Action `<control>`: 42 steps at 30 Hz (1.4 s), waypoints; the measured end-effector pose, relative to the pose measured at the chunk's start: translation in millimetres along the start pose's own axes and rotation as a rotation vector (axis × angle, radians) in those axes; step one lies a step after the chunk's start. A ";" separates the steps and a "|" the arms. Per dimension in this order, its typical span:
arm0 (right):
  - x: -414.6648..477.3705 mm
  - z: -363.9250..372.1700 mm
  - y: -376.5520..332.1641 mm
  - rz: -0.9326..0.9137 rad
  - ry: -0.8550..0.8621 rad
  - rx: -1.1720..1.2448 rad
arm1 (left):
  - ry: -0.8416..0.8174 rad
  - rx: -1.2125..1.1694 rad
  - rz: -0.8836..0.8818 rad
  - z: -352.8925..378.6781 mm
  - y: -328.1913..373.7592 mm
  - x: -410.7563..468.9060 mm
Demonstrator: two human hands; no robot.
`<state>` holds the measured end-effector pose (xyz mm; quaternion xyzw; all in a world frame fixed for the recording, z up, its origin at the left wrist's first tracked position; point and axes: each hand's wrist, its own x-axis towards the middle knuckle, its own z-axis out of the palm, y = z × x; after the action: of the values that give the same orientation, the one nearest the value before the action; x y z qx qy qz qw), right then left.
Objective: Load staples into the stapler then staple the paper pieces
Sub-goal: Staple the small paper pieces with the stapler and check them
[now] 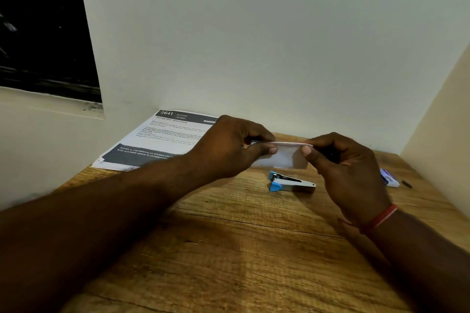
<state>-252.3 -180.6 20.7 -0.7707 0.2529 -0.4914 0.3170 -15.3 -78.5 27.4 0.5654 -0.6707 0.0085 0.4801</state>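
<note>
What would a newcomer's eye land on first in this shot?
The left hand and right hand pinch a small white paper between them at mid-frame, above the wooden table. On the table just under it lies a blue-and-silver stapler; a printed sheet sits back left.

A wood-grain desk (pixel 229 249) fills a corner between pale walls (pixel 254 33). A printed sheet (pixel 162 140) headed "2641 KITCHEN" lies flat at its far left, against the back wall. A small dark object (pixel 407 184) lies at far right. A dark window (pixel 43 20) sits upper left.
</note>
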 end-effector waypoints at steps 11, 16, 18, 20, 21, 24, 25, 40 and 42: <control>2.9 1.4 9.2 0.223 -0.200 -0.162 | 0.294 0.463 0.205 -56.7 -19.8 19.6; -4.1 13.1 12.6 0.302 -0.282 -0.278 | 0.248 0.717 -0.060 -96.3 -59.7 11.5; -2.7 12.2 14.7 0.249 -0.312 -0.318 | 0.146 0.718 -0.163 -94.1 -72.6 8.2; -2.1 9.7 16.2 0.226 -0.381 -0.348 | 0.033 0.693 -0.237 -92.1 -79.8 6.7; -2.1 9.7 18.5 0.205 -0.420 -0.382 | -0.033 0.685 -0.264 -91.5 -81.8 5.8; 1.9 12.1 24.8 0.159 -0.448 -0.455 | -0.197 0.650 -0.283 -87.7 -85.6 3.0; 2.6 13.2 26.2 0.156 -0.431 -0.465 | -0.229 0.636 -0.282 -86.9 -85.2 2.0; 47.0 -88.5 90.5 0.455 0.028 -0.935 | -0.274 0.602 -0.277 -82.2 -84.6 2.6; 46.8 -89.6 92.5 0.464 0.044 -0.955 | -0.243 0.573 -0.255 -78.6 -82.8 2.7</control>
<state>-323.6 -297.1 8.8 -0.7426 0.6189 -0.2546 0.0260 98.3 -66.8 27.6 0.7536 -0.6172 0.0690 0.2154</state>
